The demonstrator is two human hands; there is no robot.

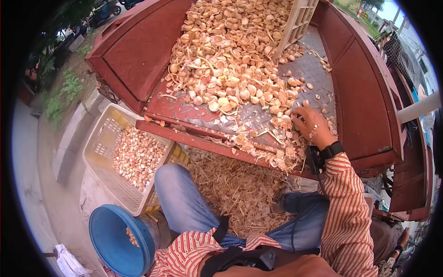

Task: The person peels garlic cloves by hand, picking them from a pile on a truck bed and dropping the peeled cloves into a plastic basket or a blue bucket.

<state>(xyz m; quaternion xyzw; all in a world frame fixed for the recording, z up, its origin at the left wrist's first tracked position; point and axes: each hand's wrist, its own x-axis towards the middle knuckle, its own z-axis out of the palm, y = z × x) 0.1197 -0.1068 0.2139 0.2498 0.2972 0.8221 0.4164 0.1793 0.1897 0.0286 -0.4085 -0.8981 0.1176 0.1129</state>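
My right hand (314,125), in a striped sleeve and a black wristband (331,149), rests at the near right side of a garlic heap (230,51). Its fingers are curled in toward the garlic bulbs; what lies between them is too small to make out. Loose garlic bulbs (253,92) and dry skins (277,157) surround it on the metal cart bed (314,69). Of my left arm only the striped sleeve (184,244) shows low in the picture, and the left hand is out of sight.
A pale plastic crate (99,159) with garlic cloves (138,154) stands left of my knee. Nearer is a blue bucket (108,240) with a few cloves. A slatted wooden frame (295,27) leans in the heap. Red cart walls (360,83) flank the bed; husks (235,189) cover the ground.
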